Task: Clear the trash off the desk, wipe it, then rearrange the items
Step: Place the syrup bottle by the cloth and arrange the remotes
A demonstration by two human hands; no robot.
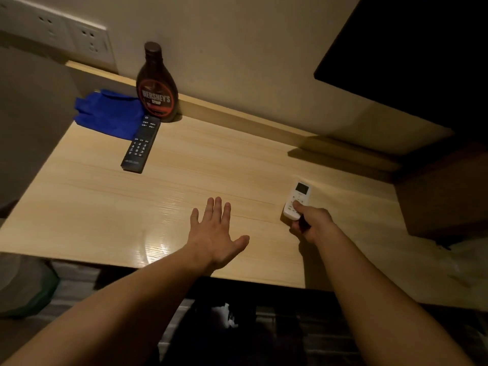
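With the desk (pixel 105 207) looking bare of trash, rearranging seems underway: the right hand (pixel 311 223) grips the white air-conditioner remote (pixel 297 199) near the desk's right side, the left hand (pixel 214 233) hovers spread and empty, and placing it neatly likely follows.

Right hand (pixel 310 223) hides white remote's (pixel 297 199) lower end.

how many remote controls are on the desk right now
2. A black remote lies at the back left, beside the syrup bottle and overlapping the blue cloth. A white remote is at the right, gripped by the right hand. None seem hidden.
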